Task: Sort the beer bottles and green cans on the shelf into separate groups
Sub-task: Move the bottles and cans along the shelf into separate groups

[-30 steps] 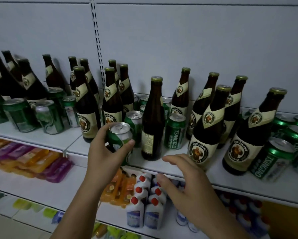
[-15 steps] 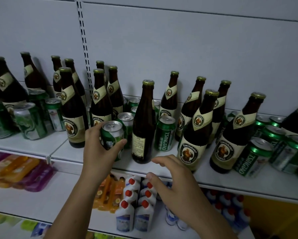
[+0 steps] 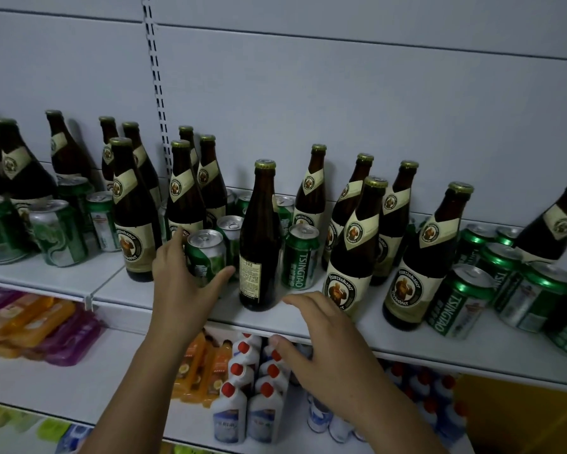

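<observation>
Since a second ago my view had swung toward 3 o'clock, hands barely shifting | left hand gripped a green can at the front of the white shelf, brown bottle just at its 3 o'clock | right hand hung relaxed, fingers spread, over the shelf lip | pale slotted back panel behind

Brown bottles with cream labels, green-and-silver cans, white shelf.

Dim, cool light from above. Back panel evenly grey; bottles near-black, faint shadows behind them. Small glints on can tops. Wide-angle bowing tilts items at left and right edges.
</observation>
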Tool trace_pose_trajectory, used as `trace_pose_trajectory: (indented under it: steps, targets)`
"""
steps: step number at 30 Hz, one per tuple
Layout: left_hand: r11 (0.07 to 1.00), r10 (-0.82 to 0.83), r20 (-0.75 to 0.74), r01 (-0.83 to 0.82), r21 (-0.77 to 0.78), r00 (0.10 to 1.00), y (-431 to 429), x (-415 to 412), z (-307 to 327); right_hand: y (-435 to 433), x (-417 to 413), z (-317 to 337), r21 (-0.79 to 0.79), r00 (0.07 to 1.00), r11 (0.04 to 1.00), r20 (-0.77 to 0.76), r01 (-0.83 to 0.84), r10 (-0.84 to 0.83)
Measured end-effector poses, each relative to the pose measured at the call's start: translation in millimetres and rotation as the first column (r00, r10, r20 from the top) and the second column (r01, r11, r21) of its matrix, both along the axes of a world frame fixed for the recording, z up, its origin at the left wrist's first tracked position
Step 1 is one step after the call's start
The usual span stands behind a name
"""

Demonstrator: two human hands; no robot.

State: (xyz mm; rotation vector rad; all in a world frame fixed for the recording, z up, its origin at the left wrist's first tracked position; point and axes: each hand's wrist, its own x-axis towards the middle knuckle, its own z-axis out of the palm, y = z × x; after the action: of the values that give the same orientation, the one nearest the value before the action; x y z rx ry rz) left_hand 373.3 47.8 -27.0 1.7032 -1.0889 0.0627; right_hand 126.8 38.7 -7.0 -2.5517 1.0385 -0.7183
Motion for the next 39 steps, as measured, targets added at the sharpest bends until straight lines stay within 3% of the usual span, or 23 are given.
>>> trace_pose_trajectory:
  steps: [4,8,12,15,18,21,25,31,39]
  targets:
    - [0.993,0.032,0.134,-0.017,-0.113,0.990,27,-25,28,0,-24,15,-0.062,0.998,0.998,0.067,0.021,-0.017]
    - [0.977,-0.111,0.204,0.144,-0.155,0.973,34,-55,70,0,-46,47,-0.192,0.966,0.978,0.258,0.085,-0.033]
    - [0.960,-0.249,0.086,0.257,-0.107,0.965,12,-68,95,-13,-53,72,-0.248,0.857,0.946,0.512,0.207,-0.053]
    - [0.954,-0.296,-0.026,0.294,-0.062,0.955,-9,-70,104,-29,-43,78,-0.106,0.753,0.962,0.645,0.254,-0.128]
    - [0.941,-0.338,-0.100,0.334,-0.051,0.936,-23,-74,106,-46,-27,76,0.060,0.730,0.979,0.658,0.193,-0.184]
    - [0.954,-0.296,-0.081,0.291,-0.068,0.952,-35,-73,101,-55,-19,73,0.139,0.761,0.982,0.620,0.131,-0.190]
    - [0.956,-0.289,-0.133,0.278,-0.094,0.948,-44,-71,94,-63,-15,67,0.194,0.713,0.979,0.677,0.062,-0.180]
    - [0.943,-0.314,-0.148,0.290,-0.163,0.938,-35,-84,93,-58,-14,66,0.158,0.675,0.987,0.725,0.032,-0.138]
    - [0.888,-0.350,-0.095,0.298,-0.352,0.932,31,-115,117,-29,-30,82,0.164,0.636,0.972,0.772,-0.170,-0.018]
